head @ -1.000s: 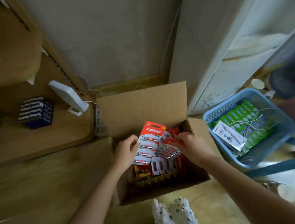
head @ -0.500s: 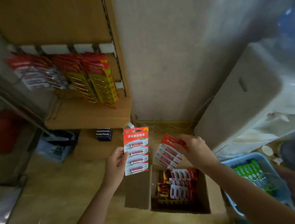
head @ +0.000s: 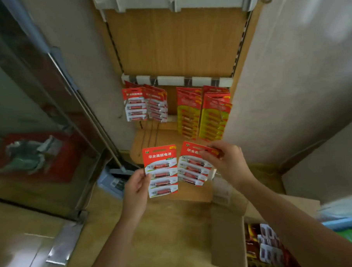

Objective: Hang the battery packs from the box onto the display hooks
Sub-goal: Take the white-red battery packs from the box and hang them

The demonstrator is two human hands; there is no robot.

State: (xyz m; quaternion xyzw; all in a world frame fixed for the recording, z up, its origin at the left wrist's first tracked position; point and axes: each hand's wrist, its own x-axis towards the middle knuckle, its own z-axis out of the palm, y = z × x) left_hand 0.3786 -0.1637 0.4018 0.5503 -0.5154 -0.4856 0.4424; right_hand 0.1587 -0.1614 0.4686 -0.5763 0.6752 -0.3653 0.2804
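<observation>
Gripping one battery pack [head: 161, 171] in your left hand [head: 135, 188] and another pack [head: 194, 165] in your right hand [head: 226, 163], below the hook rail [head: 176, 80], align each hang slot squarely before sliding on.

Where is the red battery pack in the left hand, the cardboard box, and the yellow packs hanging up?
Red-and-white battery pack [head: 160, 170]: head view, card's middle.
Brown cardboard box [head: 226, 238]: head view, near flap.
Yellow-and-red hanging packs [head: 213, 119]: head view, front card's middle.
</observation>
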